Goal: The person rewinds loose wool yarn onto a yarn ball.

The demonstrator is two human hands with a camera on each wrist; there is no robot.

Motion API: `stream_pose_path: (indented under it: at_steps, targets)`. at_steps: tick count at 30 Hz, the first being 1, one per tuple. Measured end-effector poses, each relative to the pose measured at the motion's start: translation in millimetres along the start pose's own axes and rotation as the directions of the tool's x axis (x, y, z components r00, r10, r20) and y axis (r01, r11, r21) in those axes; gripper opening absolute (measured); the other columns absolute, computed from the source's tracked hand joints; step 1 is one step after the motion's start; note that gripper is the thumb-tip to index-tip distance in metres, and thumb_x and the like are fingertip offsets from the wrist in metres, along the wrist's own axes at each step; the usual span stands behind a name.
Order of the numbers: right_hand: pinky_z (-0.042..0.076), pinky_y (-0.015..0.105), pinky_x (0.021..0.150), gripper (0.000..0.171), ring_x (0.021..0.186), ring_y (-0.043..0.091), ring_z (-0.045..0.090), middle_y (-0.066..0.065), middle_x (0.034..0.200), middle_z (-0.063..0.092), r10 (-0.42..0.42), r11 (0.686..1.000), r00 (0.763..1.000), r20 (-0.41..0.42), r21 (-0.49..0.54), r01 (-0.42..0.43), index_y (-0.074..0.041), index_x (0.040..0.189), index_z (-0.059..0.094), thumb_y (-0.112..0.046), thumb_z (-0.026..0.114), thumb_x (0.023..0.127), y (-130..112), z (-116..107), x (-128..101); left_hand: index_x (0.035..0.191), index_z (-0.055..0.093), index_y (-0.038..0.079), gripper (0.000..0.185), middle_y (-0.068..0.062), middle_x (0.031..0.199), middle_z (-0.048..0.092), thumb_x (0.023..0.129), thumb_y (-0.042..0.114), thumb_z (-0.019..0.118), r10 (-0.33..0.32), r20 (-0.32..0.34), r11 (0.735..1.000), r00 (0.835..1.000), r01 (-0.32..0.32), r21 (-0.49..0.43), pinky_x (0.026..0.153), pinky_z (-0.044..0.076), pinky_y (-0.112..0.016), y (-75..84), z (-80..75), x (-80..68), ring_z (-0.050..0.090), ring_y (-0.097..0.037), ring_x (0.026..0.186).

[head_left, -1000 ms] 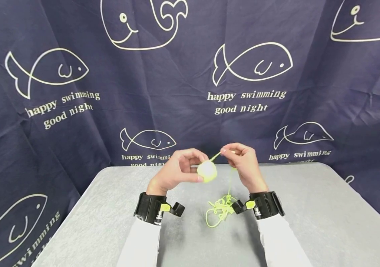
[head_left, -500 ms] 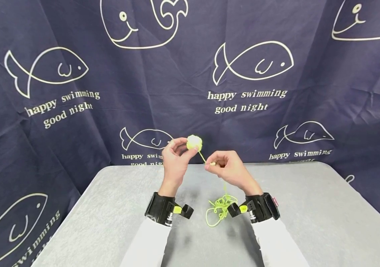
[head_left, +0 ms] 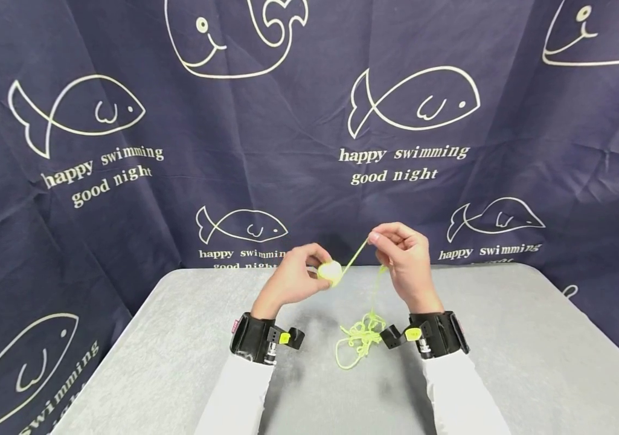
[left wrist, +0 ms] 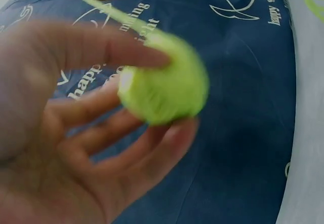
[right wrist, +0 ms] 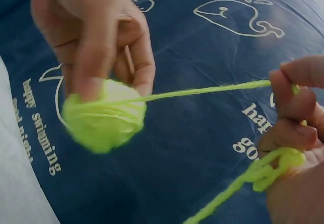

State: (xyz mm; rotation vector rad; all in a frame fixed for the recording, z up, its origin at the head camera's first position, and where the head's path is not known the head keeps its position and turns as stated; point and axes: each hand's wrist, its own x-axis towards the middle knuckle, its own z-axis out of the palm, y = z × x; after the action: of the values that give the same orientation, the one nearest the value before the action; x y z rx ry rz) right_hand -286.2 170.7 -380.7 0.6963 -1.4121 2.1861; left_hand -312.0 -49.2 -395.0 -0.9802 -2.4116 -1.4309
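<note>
My left hand grips a small neon yellow-green ball of yarn between thumb and fingers, above the far part of the table. In the left wrist view the ball is blurred, with the thumb on its top. A straight strand runs from the ball to my right hand, whose thumb and forefinger pinch it. The yarn passes through the right fingers and leaves below the palm as a small looped bunch. From there it drops to a loose tangle of yarn on the table between the forearms.
The grey table spreads under both arms. Behind its far edge hangs a dark blue curtain printed with white fish and lettering. Black camera bands sit on the left wrist and right wrist.
The ball went up and left, then came back down nearer the table edge as the left hand turned. The right hand dipped toward the left, then rose to the right, lengthening the strand between the hands.
</note>
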Motion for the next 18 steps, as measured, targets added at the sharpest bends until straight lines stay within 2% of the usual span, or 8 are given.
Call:
stream_pose_path:
  at_steps: [2,4,6,8,11,14,16,18]
  targets:
    - [0.029,0.018,0.045,0.022,0.048,0.008,0.041,0.006,0.075,0.071,0.0,0.998,0.998,-0.056,0.065,0.004,-0.003,0.086,0.072,0.017,0.062,0.088,0,-1,1,0.097,0.067,0.005,0.031,-0.006,0.1,0.068,0.072,-0.008,0.08,0.021,0.141,0.999,0.99,-0.014,-0.053,0.079,0.062,-0.037,1.4,-1.7,-1.3,0.068,-0.019,0.089]
    - [0.028,0.017,0.045,0.023,0.047,0.008,0.039,0.007,0.075,0.071,0.009,0.995,0.995,-0.104,0.095,0.001,-0.003,0.085,0.072,0.017,0.06,0.089,2,-2,1,0.099,0.066,0.002,0.031,-0.009,0.104,0.066,0.073,-0.008,0.079,0.068,0.242,0.988,0.968,-0.031,-0.154,0.081,0.062,-0.036,3.4,-2.4,-2.0,0.067,-0.019,0.091]
    - [0.029,0.017,0.045,0.023,0.047,0.007,0.039,0.006,0.074,0.071,0.028,0.996,0.99,-0.141,0.091,-0.016,-0.003,0.085,0.072,0.017,0.061,0.089,4,-4,2,0.102,0.064,-0.002,0.032,-0.01,0.107,0.064,0.074,-0.01,0.078,0.124,0.297,0.961,0.947,-0.04,-0.272,0.083,0.061,-0.037,6.0,-2.4,-2.1,0.067,-0.019,0.093]
    - [0.03,0.017,0.045,0.022,0.047,0.007,0.039,0.005,0.074,0.071,0.052,0.998,0.985,-0.166,0.054,-0.043,-0.004,0.085,0.072,0.015,0.063,0.09,7,-6,3,0.105,0.062,-0.007,0.035,-0.01,0.106,0.063,0.075,-0.013,0.077,0.184,0.315,0.913,0.931,-0.044,-0.405,0.085,0.061,-0.042,9.7,-2.2,-2.2,0.067,-0.019,0.095]
    - [0.03,0.017,0.044,0.018,0.047,0.007,0.041,0.003,0.073,0.07,0.097,0.993,0.981,-0.168,-0.045,-0.106,-0.006,0.085,0.073,0.011,0.068,0.09,11,-8,3,0.108,0.058,-0.013,0.038,-0.009,0.107,0.063,0.074,-0.017,0.074,0.254,0.282,0.814,0.925,-0.048,-0.578,0.086,0.061,-0.042,15.1,-2.1,-1.9,0.066,-0.018,0.097]
    - [0.029,0.017,0.045,0.013,0.048,0.006,0.04,0.0,0.072,0.068,0.165,0.97,0.979,-0.12,-0.159,-0.183,-0.006,0.086,0.073,0.006,0.07,0.09,16,-9,2,0.111,0.058,-0.009,0.041,-0.007,0.109,0.063,0.074,-0.019,0.072,0.291,0.197,0.706,0.936,-0.071,-0.705,0.085,0.06,-0.036,18.6,-2.1,-1.4,0.065,-0.018,0.099]
    - [0.03,0.017,0.046,0.008,0.05,0.006,0.041,-0.002,0.072,0.067,0.224,0.944,0.972,-0.067,-0.234,-0.234,-0.005,0.089,0.073,0.003,0.072,0.09,18,-9,1,0.115,0.06,-0.002,0.045,-0.006,0.112,0.063,0.075,-0.017,0.07,0.296,0.111,0.662,0.949,-0.12,-0.739,0.086,0.059,-0.03,19.6,-2.2,-1.2,0.064,-0.018,0.102]
    - [0.031,0.018,0.047,0.003,0.052,0.006,0.042,-0.004,0.072,0.066,0.283,0.911,0.959,-0.005,-0.311,-0.271,-0.002,0.091,0.073,0.0,0.073,0.09,19,-8,-1,0.121,0.062,0.006,0.05,-0.005,0.114,0.064,0.077,-0.015,0.069,0.283,0.026,0.64,0.959,-0.169,-0.75,0.086,0.057,-0.026,20.2,-2.4,-0.8,0.064,-0.018,0.103]
